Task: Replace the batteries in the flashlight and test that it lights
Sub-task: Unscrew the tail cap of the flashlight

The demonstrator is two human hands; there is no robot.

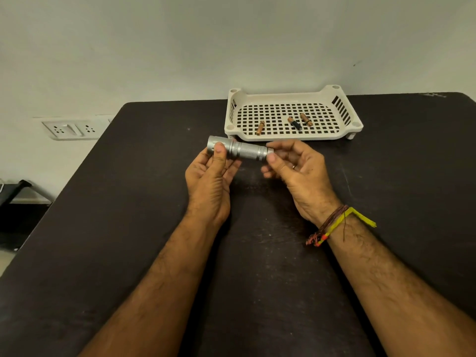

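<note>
a silver flashlight (pixel 239 149) is held level above the dark worktop (pixel 134 202), just in front of a cream perforated tray (pixel 342 99). its wide head end is gripped by the left hand (pixel 210 181), whose fingers are closed around it, the thumb (pixel 219 153) laid across the top of the head. the narrow tail end is pinched by the right hand (pixel 300 173), its thumb and forefinger clamped on the tail cap while the other fingers are curled loosely below. a ring is seen on one finger of the right hand, and thread bracelets (pixel 332 225) in red, brown and yellow are worn on the right wrist.

three small batteries lie in the tray, apart from one another: a copper-coloured one (pixel 260 128) toward the left, a copper-and-black one (pixel 295 123) near the middle, and a further copper-coloured one (pixel 306 119) just to its right. the tray stands on short feet at the far edge of the worktop. a white wall socket plate (pixel 73 129) is seen on the wall at left.
</note>
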